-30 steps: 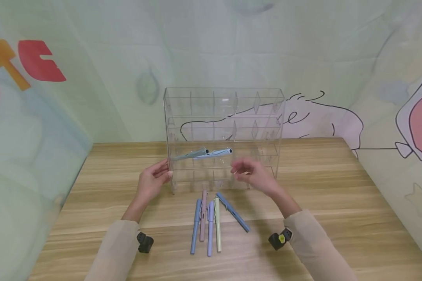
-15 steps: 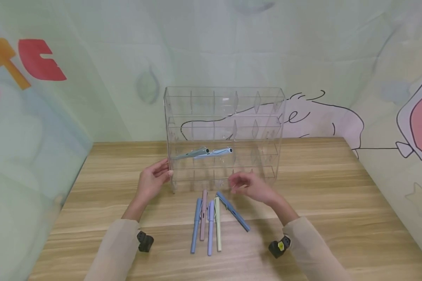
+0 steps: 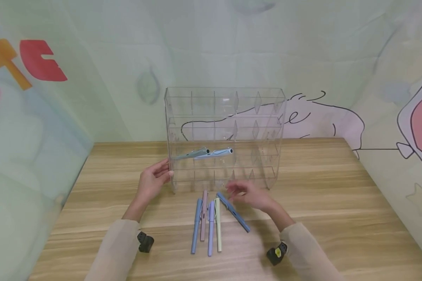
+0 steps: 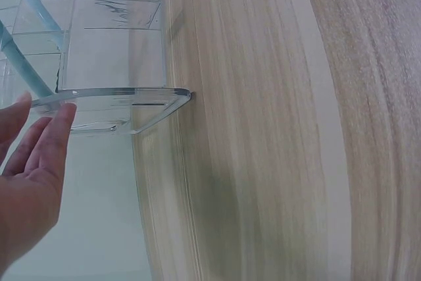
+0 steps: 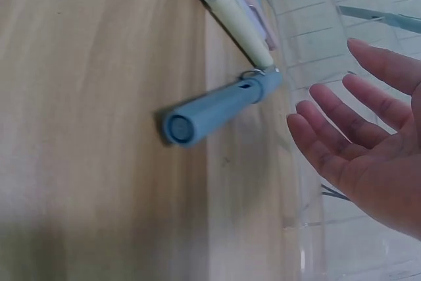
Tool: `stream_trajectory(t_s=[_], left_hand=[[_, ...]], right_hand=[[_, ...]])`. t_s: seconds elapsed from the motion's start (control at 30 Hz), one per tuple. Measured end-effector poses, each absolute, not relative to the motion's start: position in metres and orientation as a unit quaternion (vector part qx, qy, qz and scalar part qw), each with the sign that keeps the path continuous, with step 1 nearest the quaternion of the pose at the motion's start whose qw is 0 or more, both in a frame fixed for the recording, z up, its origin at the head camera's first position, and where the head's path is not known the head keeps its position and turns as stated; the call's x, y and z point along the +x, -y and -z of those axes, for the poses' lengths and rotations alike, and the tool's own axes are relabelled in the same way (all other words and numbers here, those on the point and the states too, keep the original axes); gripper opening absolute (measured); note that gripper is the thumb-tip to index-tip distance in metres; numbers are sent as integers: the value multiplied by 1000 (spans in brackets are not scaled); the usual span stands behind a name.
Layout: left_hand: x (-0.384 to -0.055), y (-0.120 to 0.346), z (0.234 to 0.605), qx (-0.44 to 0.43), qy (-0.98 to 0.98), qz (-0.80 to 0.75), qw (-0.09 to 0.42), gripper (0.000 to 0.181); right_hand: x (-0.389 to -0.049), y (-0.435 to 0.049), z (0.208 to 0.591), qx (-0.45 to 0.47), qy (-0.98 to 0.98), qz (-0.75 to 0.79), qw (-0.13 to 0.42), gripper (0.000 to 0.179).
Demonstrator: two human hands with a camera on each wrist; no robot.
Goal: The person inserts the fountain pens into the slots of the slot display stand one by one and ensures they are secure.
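Note:
A clear acrylic display rack [image 3: 225,168] with several compartments stands on the table. My left hand [image 3: 152,181] holds its left side panel, with the thumb at the front edge and the fingers along the outer face. Inside the rack lie a grey-green pen [image 3: 193,153] and a light blue pen [image 3: 218,152], both slanted. My right hand [image 3: 249,194] hovers with nothing in it, its fingers loosely bent, just above a blue pen [image 3: 233,212] that lies askew. Left of this one lie a pale green pen [image 3: 218,226], a lavender pen [image 3: 211,230], a mauve pen [image 3: 203,216] and another blue pen [image 3: 196,226].
The wooden table [image 3: 102,210] runs back to a printed curtain [image 3: 126,78]. A black wrist camera [image 3: 145,242] sits at the left sleeve and another black camera [image 3: 276,253] at the right sleeve.
My right hand has moved down and slightly left, from in front of the rack toward the slanted blue pen. The left hand and the pens have stayed in place.

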State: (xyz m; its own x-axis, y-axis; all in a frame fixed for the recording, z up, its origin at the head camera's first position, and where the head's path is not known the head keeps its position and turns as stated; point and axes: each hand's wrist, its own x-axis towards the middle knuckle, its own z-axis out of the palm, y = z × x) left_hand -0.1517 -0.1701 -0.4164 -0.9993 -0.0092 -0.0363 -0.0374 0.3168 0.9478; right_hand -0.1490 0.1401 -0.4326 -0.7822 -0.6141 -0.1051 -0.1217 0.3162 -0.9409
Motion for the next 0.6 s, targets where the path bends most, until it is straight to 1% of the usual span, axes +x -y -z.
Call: stream_trajectory(t_s=[0.17,0.4,0.6], left_hand=[[-152,170,416,-18,-812,-584,14,48],[-152,169,415,-21,-812,-583,15,48],[-152,169,415,-18,-811,-584,12,48]], right_hand=[[-149,-138,442,-247,-781,527,228,42],[-146,-133,448,-223,-796,508,241,47],[-145,-130,453,-230,-807,495,224,46]])
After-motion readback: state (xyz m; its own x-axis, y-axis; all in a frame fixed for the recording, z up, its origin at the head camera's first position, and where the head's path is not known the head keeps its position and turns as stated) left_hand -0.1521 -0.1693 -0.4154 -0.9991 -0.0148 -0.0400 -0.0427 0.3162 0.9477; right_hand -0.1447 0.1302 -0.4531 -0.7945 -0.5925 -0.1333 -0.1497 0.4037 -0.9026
